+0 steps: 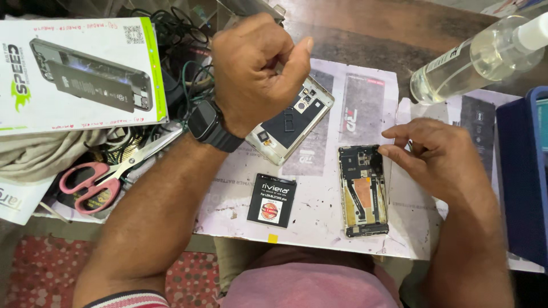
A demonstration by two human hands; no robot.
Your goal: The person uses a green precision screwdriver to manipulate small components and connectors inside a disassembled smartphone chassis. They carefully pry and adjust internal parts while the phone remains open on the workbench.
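At my far left, at about ten o'clock, lies one white and green printed cardboard box (80, 71), and below it at eight o'clock one pair of pink-handled steel scissors (100, 179) on a heap of dark tangled cables (182, 63). My left hand (257, 71) is raised at eleven o'clock, curled into a loose fist with the thumb tip against the fingers; I cannot tell whether it pinches anything small. A black square wristwatch (205, 125) sits on that wrist. Just beside that fist, partly under it, rests one silver phone back housing with a black inner panel (291, 122), tilted with its long axis running from seven to one o'clock. At six o'clock, close to my body, lies one flat black rectangular phone battery (272, 199). To its right, at five o'clock, is one opened phone body with a copper-coloured patch on its exposed board (363, 191), its long axis running straight from six to twelve o'clock. My right hand (439, 154) comes in from three o'clock, fingers together, fingertips touching the top right corner of that body, so it is far the nearer hand. All this lies on the paper-covered surface (319, 225). At one o'clock lies one clear plastic bottle (476, 57) on its side, and at three o'clock one dark blue tray (522, 171).
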